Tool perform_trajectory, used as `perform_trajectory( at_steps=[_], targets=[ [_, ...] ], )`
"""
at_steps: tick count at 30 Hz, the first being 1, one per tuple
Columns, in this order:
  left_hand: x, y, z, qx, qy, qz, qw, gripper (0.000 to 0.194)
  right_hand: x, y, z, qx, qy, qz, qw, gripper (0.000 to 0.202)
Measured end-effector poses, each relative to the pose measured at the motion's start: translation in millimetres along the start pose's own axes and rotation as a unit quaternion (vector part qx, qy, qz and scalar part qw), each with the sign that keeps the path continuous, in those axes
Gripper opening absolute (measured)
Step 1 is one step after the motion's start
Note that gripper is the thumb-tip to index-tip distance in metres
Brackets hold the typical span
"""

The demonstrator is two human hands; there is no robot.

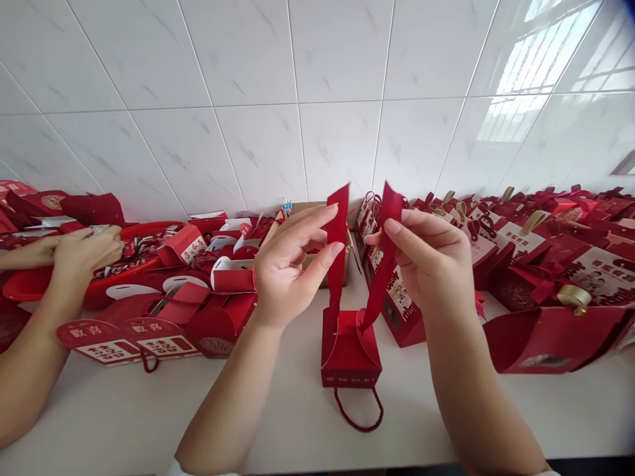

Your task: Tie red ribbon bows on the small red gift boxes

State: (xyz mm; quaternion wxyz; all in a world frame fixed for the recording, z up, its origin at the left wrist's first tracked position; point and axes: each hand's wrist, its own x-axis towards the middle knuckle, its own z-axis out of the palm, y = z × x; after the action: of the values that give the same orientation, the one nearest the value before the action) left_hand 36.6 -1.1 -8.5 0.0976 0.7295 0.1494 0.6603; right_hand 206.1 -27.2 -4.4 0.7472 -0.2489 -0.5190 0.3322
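Hands, one pair: left hand raised, thumb held below extended fingers; right hand raised alongside, thumb pressed toward bent fingers (both forearms bared).

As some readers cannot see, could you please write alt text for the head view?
A left hand and right hand hold up ribbon ends above a red box on a white table. Other red boxes flank it; far left, another person's hands are over a tray.

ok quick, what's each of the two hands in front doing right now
Left hand: fingertips and thumb at the left ribbon end; grip can't be told.
Right hand: closed, pinching the right ribbon end.
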Motion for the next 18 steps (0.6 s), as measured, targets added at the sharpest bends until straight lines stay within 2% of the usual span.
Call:
perform_trajectory(
  at_steps=[6, 11, 18],
  targets=[
    [-2.5, 7.1, 8.8, -0.087, -0.018, -0.069, 0.994, 0.035, -1.6, -0.3, 0.3, -0.006, -0.091, 0.077, 0.993, 0.008],
    [-1.6, 9.6, 8.8, -0.047, -0.046, -0.053, 0.996, 0.01, -4.1, -6.3, -0.3, -0.05, -0.152, 0.085, 0.984, 0.008],
    [2.1, 10.8, 4.7, -0.015, -0.116, -0.075, 0.99, 0.013, -3.9, -13.4, -4.4, -0.086, -0.212, 0.076, 0.97, 0.015]
  ],
)
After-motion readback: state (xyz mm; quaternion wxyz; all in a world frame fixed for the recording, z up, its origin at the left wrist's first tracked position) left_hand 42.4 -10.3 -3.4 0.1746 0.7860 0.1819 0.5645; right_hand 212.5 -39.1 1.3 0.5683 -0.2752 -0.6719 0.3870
